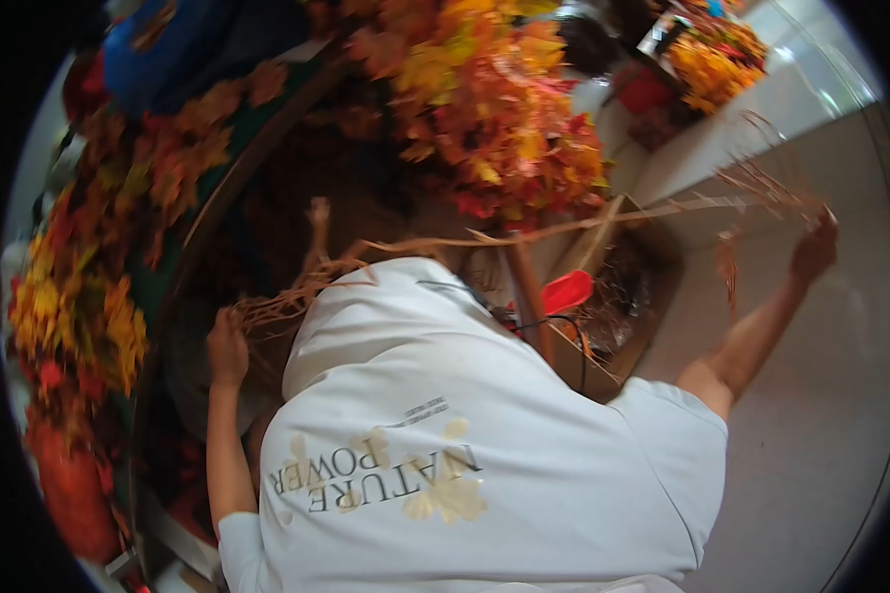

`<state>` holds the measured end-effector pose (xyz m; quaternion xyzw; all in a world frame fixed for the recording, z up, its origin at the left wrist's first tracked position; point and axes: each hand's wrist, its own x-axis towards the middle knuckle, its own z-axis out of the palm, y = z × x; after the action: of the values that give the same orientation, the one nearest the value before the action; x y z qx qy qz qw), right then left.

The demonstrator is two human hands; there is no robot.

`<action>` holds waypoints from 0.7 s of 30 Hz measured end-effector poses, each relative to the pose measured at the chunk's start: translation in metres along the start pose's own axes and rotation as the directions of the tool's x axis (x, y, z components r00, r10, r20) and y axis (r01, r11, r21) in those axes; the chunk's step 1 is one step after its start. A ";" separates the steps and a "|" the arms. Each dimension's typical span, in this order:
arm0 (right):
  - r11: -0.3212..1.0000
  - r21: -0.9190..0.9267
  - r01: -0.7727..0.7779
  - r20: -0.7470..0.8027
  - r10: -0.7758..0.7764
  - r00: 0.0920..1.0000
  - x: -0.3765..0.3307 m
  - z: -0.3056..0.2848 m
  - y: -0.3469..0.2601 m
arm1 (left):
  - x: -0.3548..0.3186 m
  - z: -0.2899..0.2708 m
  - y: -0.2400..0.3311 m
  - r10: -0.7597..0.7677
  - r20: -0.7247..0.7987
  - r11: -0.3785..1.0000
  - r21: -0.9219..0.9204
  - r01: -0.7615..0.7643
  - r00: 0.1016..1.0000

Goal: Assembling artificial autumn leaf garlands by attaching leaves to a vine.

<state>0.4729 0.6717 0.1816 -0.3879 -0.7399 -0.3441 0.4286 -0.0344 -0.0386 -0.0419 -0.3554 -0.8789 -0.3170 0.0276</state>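
Thin brown branch stems (435, 242) stretch across above my lap, from one arm's reach to the other. My left hand (228, 348) is closed around a bundle of stem ends at the left, beside the table edge. Far out to the right, my right hand (814, 249) is closed on the other end, where the thin twigs (756, 183) fan out and blur. A few twigs dangle below that end. One short thick stub (318, 222) sticks up near my left knee. The fingers of both hands are only partly visible.
Orange, red and yellow artificial maple leaves (504, 109) are heaped ahead; more leaves (79, 326) lie on the left over a curved table edge (198, 227). A cardboard box (653, 287) with clear plastic and twigs stands by my right knee, near a red object (567, 293). Pale floor tiles (811, 415) lie to the right.
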 end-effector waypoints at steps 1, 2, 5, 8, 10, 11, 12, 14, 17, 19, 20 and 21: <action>0.999 0.039 -0.006 0.006 0.005 1.000 0.009 -0.007 -0.030 | 0.006 0.005 0.006 -0.138 -0.011 0.985 -0.102 0.136 0.990; 0.997 0.080 -0.010 0.006 0.009 1.000 0.022 -0.019 -0.065 | 0.020 0.012 0.009 -0.107 -0.015 0.988 -0.118 0.104 0.994; 0.991 0.059 0.119 -0.184 -0.106 0.977 0.052 -0.060 -0.089 | 0.065 0.014 0.033 0.115 -0.101 0.955 -0.262 -0.138 0.988; 0.967 0.100 0.235 -0.346 -0.188 0.919 0.082 -0.092 -0.133 | 0.114 0.004 0.095 0.347 -0.372 0.859 -0.243 -0.451 0.861; 0.927 0.176 0.331 -0.438 -0.227 0.870 0.102 -0.102 -0.163 | 0.132 -0.009 0.120 0.353 -0.590 0.624 -0.430 -0.653 0.726; 0.875 0.230 0.426 -0.508 -0.265 0.820 0.109 -0.109 -0.180 | 0.146 -0.009 0.115 0.308 -0.602 0.468 -0.578 -0.669 0.736; 0.870 0.236 0.432 -0.530 -0.258 0.808 0.117 -0.120 -0.201 | 0.161 -0.007 0.113 0.307 -0.548 0.305 -0.718 -0.626 0.778; 0.710 0.326 0.624 -0.657 -0.305 0.690 0.130 -0.141 -0.248 | 0.181 -0.021 0.173 0.438 -0.480 0.224 -0.760 -0.610 0.760; 0.508 0.367 0.779 -0.756 -0.325 0.568 0.155 -0.157 -0.305 | 0.183 -0.049 0.264 0.608 -0.340 0.062 -0.881 -0.470 0.717; 0.330 0.356 0.874 -0.809 -0.359 0.465 0.171 -0.163 -0.343 | 0.193 -0.054 0.280 0.744 -0.311 0.348 -0.575 -0.741 0.591; 0.281 0.347 0.895 -0.821 -0.370 0.434 0.179 -0.167 -0.356 | 0.195 -0.050 0.289 0.755 -0.268 0.287 -0.686 -0.669 0.599; 0.274 0.360 0.892 -0.832 -0.337 0.440 0.186 -0.164 -0.370 | 0.197 -0.046 0.296 0.768 -0.225 0.223 -0.784 -0.580 0.599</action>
<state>0.1500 0.4149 0.3489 0.3231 -0.7144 -0.2371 0.5736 0.0004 0.2167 0.2077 -0.7034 -0.3877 -0.5885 -0.0923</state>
